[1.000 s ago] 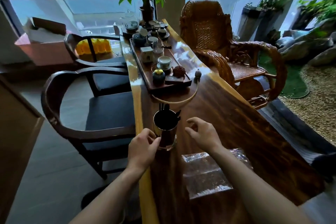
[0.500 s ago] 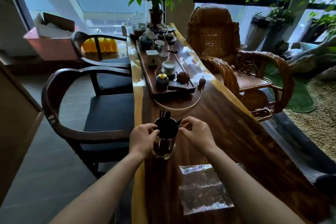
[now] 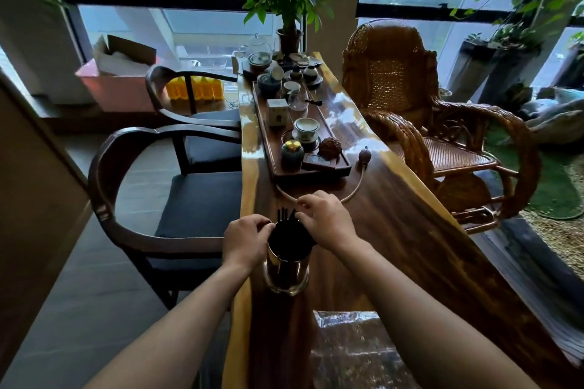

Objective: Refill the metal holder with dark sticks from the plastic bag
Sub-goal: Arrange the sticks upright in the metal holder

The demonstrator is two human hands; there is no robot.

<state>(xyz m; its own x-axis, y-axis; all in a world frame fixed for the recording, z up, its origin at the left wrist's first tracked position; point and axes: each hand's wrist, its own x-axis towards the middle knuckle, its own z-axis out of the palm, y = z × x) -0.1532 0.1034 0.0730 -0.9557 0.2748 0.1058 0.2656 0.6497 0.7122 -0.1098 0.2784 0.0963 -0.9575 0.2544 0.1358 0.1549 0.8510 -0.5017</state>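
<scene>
A shiny metal holder (image 3: 287,271) stands upright near the left edge of the long wooden table (image 3: 395,230). Dark sticks (image 3: 289,232) fill its mouth and a few tips poke up at the back. My left hand (image 3: 248,238) grips the holder's rim from the left. My right hand (image 3: 327,219) reaches over the top from the right, its fingertips pinched on the stick tops. The clear plastic bag (image 3: 350,347) lies flat on the table just in front of the holder, between my forearms.
A wooden tea tray (image 3: 344,167) with cups, jars and a box lies beyond the holder, with a thin curved hose (image 3: 357,186) in front of it. Dark wooden chairs (image 3: 132,224) stand left of the table, a wicker chair (image 3: 410,110) right. A potted plant (image 3: 289,38) sits at the far end.
My right hand moved from open above the table to the holder's top and closed on the sticks. My left hand rose from the holder's side to its rim. The view tilted up.
</scene>
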